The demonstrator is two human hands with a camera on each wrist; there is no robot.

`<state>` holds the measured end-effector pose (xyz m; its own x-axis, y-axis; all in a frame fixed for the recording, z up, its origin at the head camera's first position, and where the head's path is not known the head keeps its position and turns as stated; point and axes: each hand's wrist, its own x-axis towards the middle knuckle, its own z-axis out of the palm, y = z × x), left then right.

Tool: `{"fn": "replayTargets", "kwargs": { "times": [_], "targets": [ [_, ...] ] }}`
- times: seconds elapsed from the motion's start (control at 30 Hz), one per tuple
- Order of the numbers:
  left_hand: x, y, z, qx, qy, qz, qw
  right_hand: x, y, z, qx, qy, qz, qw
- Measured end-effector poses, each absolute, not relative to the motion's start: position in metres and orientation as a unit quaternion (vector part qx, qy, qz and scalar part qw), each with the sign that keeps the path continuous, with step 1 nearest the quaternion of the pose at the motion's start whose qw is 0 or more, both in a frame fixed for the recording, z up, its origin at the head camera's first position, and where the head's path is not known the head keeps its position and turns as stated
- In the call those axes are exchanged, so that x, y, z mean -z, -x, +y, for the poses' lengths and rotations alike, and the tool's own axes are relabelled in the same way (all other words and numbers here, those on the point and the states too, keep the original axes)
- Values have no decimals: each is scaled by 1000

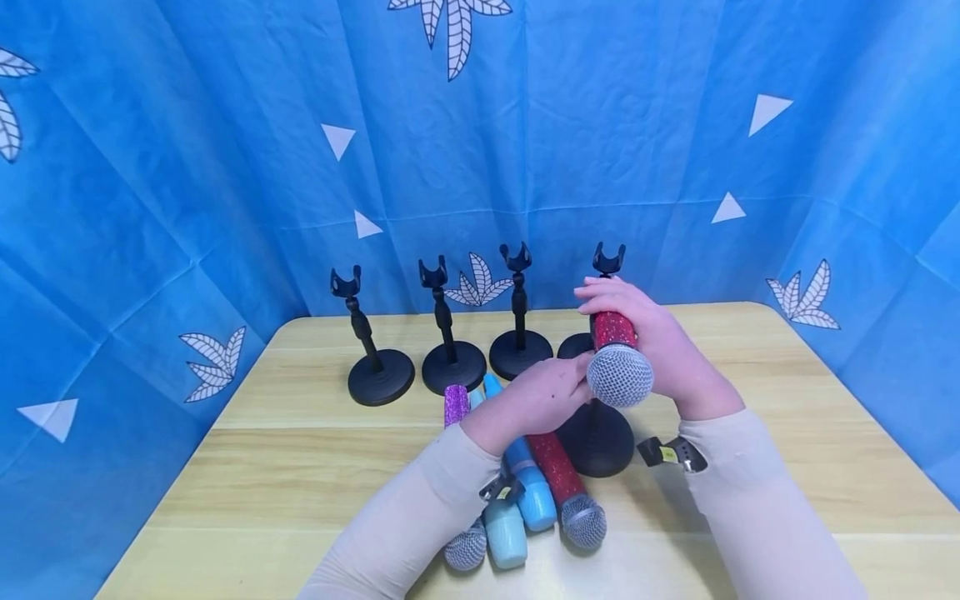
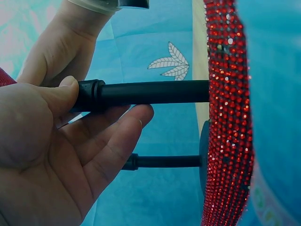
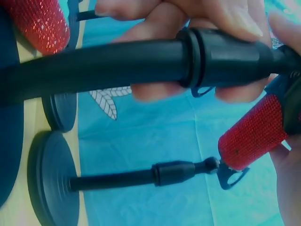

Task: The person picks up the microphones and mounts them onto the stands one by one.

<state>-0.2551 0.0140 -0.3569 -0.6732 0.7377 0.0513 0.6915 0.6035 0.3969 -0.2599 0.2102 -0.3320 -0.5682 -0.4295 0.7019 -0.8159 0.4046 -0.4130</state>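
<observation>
While blue cloth [image 1: 600,125] hangs behind and on both sides, four black stands [image 1: 381,379] go from 10 to 1 o'clock on the wooden table [image 1: 285,467]. Four loose microphones [image 1: 536,497] lie near 6 o'clock. The left hand [image 1: 543,393] pinches the neck of a nearer black stand [image 1: 596,443]. The sparkly red microphone [image 1: 618,362] is at that hand's 2 o'clock, and the right hand [image 1: 660,337] grips it, with its silver head poking out toward 7 o'clock.

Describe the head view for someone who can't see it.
A person's right hand holds a glittery red microphone atop a black stand gripped by the left hand. Four more microphones lie on the table, four empty stands behind.
</observation>
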Motion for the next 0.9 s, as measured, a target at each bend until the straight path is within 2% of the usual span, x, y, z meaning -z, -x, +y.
{"fn": "replayTargets", "kwargs": {
  "times": [0.23,0.47,0.9],
  "targets": [
    [357,255,13,-214,-395,891,69,335,259,200,-424,-362,-787,264],
    [356,255,13,-206,-395,893,66,337,258,200,-413,-354,-783,301],
    [356,254,15,-186,-384,903,57,344,266,196,-397,-406,-730,381]
  ]
}}
